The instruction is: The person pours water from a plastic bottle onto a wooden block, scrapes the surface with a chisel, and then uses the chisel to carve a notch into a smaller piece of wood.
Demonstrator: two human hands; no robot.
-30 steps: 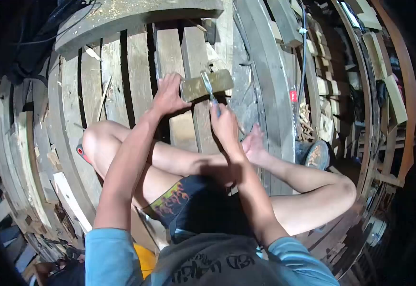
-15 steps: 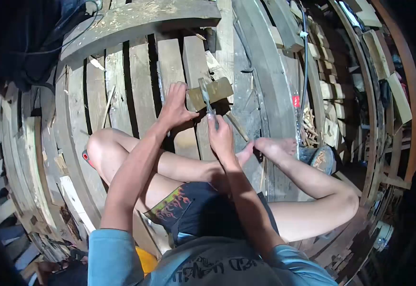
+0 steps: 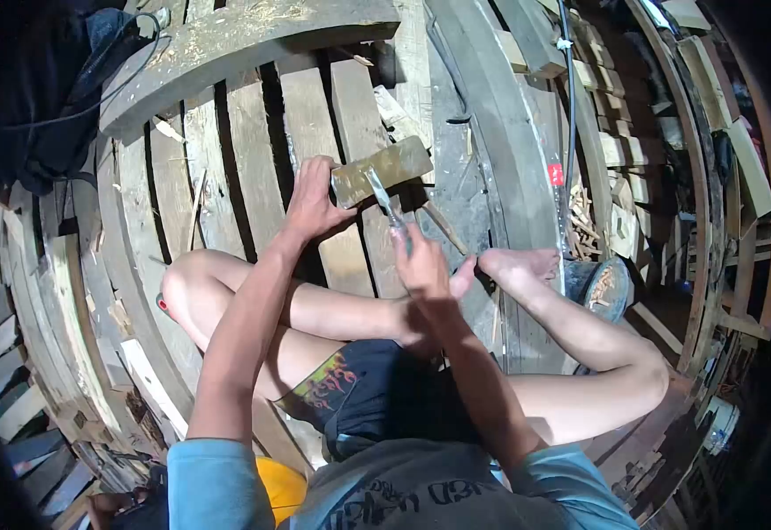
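Note:
A short, brownish wooden block (image 3: pixel 407 160) lies tilted across the slats in front of me. My left hand (image 3: pixel 313 199) grips its left end, with the thumb along the near edge and fingers over the far side. My right hand (image 3: pixel 423 263) is closed around the handle of a metal tool (image 3: pixel 380 193), whose flat end rests on or just over the block's top face. Contact between tool and block cannot be made out for sure. A thin stick (image 3: pixel 444 228) lies right of the tool, near my bare feet.
A thick curved plank (image 3: pixel 253 34) with shavings crosses the far slats (image 3: pixel 253 132). At the right stand a long curved beam (image 3: pixel 513 168), a black cable (image 3: pixel 571 106), stacked wood pieces (image 3: pixel 619 150) and a round container (image 3: pixel 609 287) with wood chips. Dark cloth lies at the upper left.
My right hand has moved slightly right and toward me. The tool's end has shifted nearer on the block and the tool slants more. The left hand still holds the block.

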